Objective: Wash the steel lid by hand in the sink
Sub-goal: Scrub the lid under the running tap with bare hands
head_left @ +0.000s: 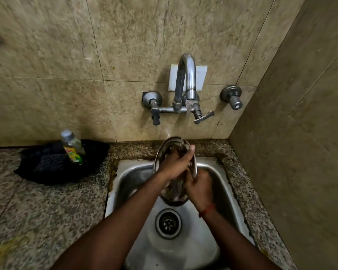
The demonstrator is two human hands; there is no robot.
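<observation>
Holding the steel lid (165,148) up over the steel sink (131,172), I have it tilted, its far edge raised toward the wall and its near edge low above the basin. Water runs from the curved wall tap (187,75) and strikes the lid's upper part. My left hand (176,162) lies across the lid's face, fingers spread and pressed flat on the metal, the fingertips reaching its right rim. My right hand (200,189) is curled around the lower right rim, thumb over the edge, gripping it; a red thread (208,210) circles that wrist. Wet streaks blur the lid's lower part, so I cannot tell what is on it there. The drain (168,223) sits open below the lid, near the middle of the basin. To the left, on the speckled granite counter (47,211), a dish-soap bottle (73,147) stands in a black tray (98,152) beside a dark scrub pad (49,162), well apart from my hands.
</observation>
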